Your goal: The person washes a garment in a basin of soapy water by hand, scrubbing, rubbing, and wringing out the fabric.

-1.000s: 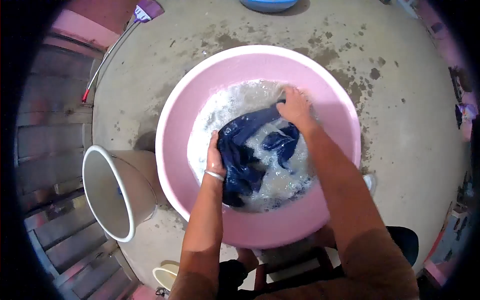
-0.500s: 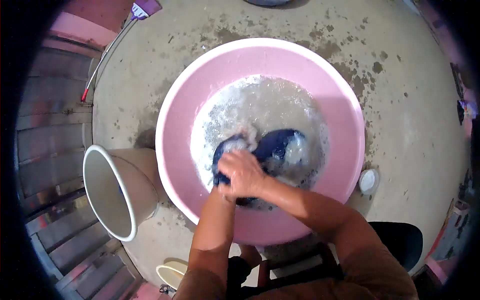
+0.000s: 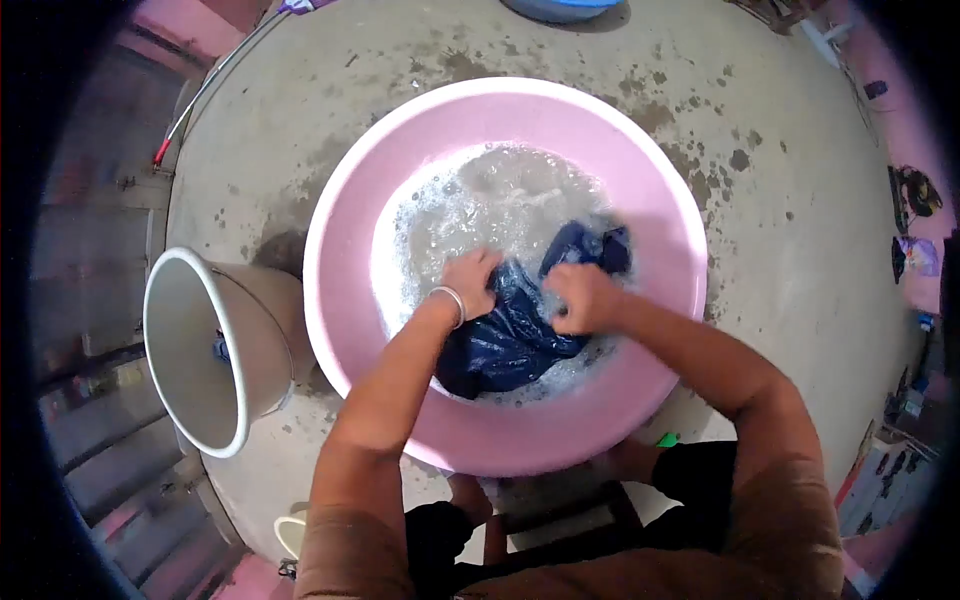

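A large pink tub (image 3: 340, 190) holds cloudy, sudsy water (image 3: 480, 205). In it lies a soaked dark blue garment (image 3: 510, 350), bunched and partly under water. My left hand (image 3: 470, 284), with a bracelet at the wrist, is closed on the garment's upper left edge. To its right, my right hand (image 3: 584, 298) makes a fist around another part of the same cloth, and a fold sticks out beyond the knuckles toward the tub's right wall. Which kind of garment it is, I cannot tell.
Left of the tub a pale bucket (image 3: 240, 380) leans on its side, with something dark blue inside. A blue basin (image 3: 565, 10) stands at the far edge. A long-handled tool (image 3: 215, 75) lies at upper left. A small pale container (image 3: 290, 533) sits at lower left.
My hands were together, the right crossing over the left wrist; now they are apart, the right farther right. The garment is more spread out between them. The view has shifted slightly.
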The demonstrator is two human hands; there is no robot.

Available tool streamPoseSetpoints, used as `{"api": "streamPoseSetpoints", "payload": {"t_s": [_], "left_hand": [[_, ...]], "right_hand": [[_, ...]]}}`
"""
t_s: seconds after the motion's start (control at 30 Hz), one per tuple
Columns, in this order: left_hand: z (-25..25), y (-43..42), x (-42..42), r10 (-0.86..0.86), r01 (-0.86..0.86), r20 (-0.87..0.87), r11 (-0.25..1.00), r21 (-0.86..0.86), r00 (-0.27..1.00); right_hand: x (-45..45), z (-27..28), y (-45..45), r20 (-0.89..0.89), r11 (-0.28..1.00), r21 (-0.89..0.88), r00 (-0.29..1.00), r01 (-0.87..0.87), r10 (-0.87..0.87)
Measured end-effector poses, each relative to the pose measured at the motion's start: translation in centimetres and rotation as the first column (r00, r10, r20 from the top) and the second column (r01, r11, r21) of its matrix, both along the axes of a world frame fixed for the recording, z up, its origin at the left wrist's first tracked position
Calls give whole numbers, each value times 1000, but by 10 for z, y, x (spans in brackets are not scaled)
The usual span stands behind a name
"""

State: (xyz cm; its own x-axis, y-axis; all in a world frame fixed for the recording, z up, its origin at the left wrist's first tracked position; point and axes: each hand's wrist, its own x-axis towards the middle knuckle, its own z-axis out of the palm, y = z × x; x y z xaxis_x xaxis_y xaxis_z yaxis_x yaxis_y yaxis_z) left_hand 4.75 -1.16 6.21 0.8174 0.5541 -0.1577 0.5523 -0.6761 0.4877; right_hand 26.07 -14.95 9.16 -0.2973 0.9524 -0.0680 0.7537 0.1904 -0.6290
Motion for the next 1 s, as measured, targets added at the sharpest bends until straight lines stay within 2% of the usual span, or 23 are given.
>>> {"api": "streamPoseSetpoints", "payload": {"t_s": [0.03,0.07,0.1,0.13,0.2,0.27,0.3,0.4,0.43,0.47,0.5,0.53,0.6,0.63,0.67,0.7,0.73,0.77,0.8,0.87,0.93,0.97,1.0], "left_hand": [[-10,0,-5,-52,9,-191,975,-221,980],[-13,-2,-9,-56,12,-194,974,-225,979],[-13,-2,-12,-108,48,-206,960,-275,973],[-14,-4,-15,-159,82,-218,942,-325,963],[36,-6,-21,-199,103,-236,925,-365,951],[75,-3,-31,-145,93,-137,939,-332,980],[101,3,-36,-114,45,-197,946,-322,974],[161,29,-61,58,-159,-260,908,-388,964],[158,35,-75,132,-189,-185,924,-334,974],[147,42,-92,197,-218,-101,936,-277,975],[118,54,-115,314,-333,-139,731,-595,939],[110,56,-111,313,-327,-129,743,-584,941],[93,60,-99,531,-563,-294,463,-685,795],[61,74,-98,548,-568,-313,390,-725,776],[-30,97,-109,736,-614,-167,393,-684,656],[-42,109,-97,670,-591,-118,542,-598,733],[-62,104,-79,726,-657,-109,535,-531,679],[-66,88,-52,706,-642,-43,614,-459,706],[-63,65,-31,721,-716,-98,646,-264,686],[-62,50,-23,584,-602,-149,759,-250,798],[-62,33,-39,657,-640,-90,679,-360,748],[-59,33,-46,724,-647,-13,608,-460,689],[-55,35,-48,720,-647,-13,615,-451,693]], "right_hand": [[-10,-11,-14,99,993,-113,994,-27,38],[-20,-21,-28,189,974,-226,979,-35,79],[-27,-18,-39,186,974,-225,980,-29,72],[-32,-14,-49,188,939,-340,976,-43,112],[-33,-8,-54,183,892,-449,972,-53,150],[-28,-3,-56,70,666,-742,979,-77,191],[-22,32,-33,-15,554,-824,982,-118,187],[14,67,17,-217,737,-666,975,-117,-42],[29,50,37,-457,925,-363,887,-110,-73],[38,69,59,-350,881,-449,879,146,-324],[55,72,81,-343,897,-408,882,169,-322],[64,71,100,-131,888,-367,930,277,-344],[79,18,129,73,876,-296,924,380,-376],[73,-20,131,48,864,-189,883,466,-466],[63,-43,133,10,836,-82,840,542,-543],[38,-37,135,246,783,-170,795,599,-555],[13,-34,134,341,776,-184,780,603,-525],[-6,-41,137,284,774,-294,825,561,-489],[-21,-43,140,291,771,-435,883,465,-368],[-32,-68,123,199,908,-263,939,326,-280],[-17,-132,114,303,660,-505,830,557,-468],[-6,-111,116,350,786,-377,861,491,-370],[-8,-104,119,341,785,-375,861,492,-377]]}}
